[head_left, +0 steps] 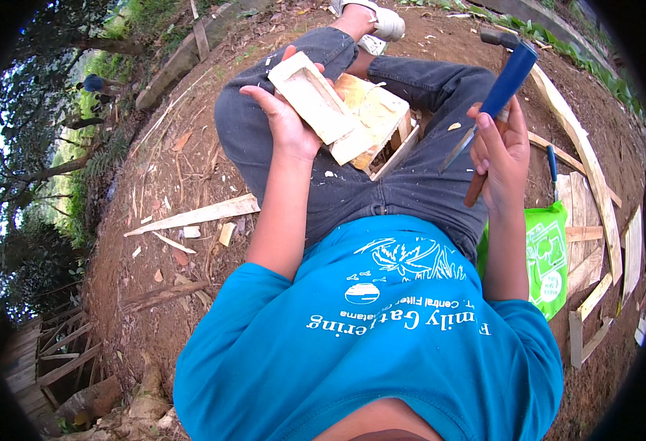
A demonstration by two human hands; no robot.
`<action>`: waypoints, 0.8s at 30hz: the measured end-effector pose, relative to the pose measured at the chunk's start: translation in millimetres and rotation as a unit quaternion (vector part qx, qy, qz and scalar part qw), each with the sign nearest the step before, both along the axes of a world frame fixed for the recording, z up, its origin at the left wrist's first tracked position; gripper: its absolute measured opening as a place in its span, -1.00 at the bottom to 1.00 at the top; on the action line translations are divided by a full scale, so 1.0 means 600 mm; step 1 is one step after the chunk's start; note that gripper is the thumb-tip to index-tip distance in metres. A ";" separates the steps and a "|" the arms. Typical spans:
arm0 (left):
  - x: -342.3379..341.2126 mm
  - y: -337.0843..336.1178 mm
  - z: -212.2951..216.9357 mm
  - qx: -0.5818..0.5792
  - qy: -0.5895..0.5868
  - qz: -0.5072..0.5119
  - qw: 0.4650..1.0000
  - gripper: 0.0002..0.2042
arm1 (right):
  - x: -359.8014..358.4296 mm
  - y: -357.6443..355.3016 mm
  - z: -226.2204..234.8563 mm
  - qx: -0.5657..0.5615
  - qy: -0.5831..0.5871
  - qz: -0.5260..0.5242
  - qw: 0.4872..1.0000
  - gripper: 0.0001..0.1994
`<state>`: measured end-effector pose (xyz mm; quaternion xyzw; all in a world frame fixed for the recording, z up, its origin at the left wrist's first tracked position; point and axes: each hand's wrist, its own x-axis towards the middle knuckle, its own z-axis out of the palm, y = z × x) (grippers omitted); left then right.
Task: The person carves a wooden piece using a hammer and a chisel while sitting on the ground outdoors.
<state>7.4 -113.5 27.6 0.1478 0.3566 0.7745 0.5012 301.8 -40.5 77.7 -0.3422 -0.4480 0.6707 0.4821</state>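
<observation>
My left hand supports a pale wooden block with a rectangular hollow cut into its upper face. The thumb is stretched out to the side, and fingertips show at the block's far edge. Beneath and beside it, between my legs, sits a larger chunk of wood with a rough yellowish top. My right hand is closed around two tools at once. One is a chisel with a blue handle, its blade slanting down toward my lap. The other is a hammer with a dark head and a brown wooden handle.
On the right lie a green bag, several boards, a long pale plank and another blue-handled tool. A pointed wood strip and chips litter the soil at left. A person is far off at left.
</observation>
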 end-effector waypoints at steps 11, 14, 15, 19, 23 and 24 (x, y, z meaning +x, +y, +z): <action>0.014 0.006 0.005 -0.047 0.063 -0.010 0.997 -0.44 | -0.003 0.002 -0.003 -0.010 0.003 0.005 1.000 -0.37; 0.015 0.005 0.004 -0.066 0.104 0.006 0.992 -0.55 | -0.002 0.002 -0.005 -0.004 -0.004 0.005 1.000 -0.37; 0.013 0.006 0.000 -0.073 0.124 0.016 0.989 -0.56 | -0.003 0.002 -0.005 -0.005 -0.007 0.005 1.000 -0.37; 0.011 0.005 -0.005 -0.101 0.143 0.047 0.984 -0.59 | -0.006 0.000 -0.002 -0.007 -0.005 0.004 1.000 -0.37; 0.012 0.004 -0.004 -0.115 0.160 0.048 0.979 -0.58 | -0.009 0.000 -0.001 -0.006 -0.003 0.003 1.000 -0.37; 0.013 0.005 -0.005 -0.116 0.162 0.050 0.979 -0.57 | -0.009 0.000 0.000 -0.006 -0.004 0.002 1.000 -0.37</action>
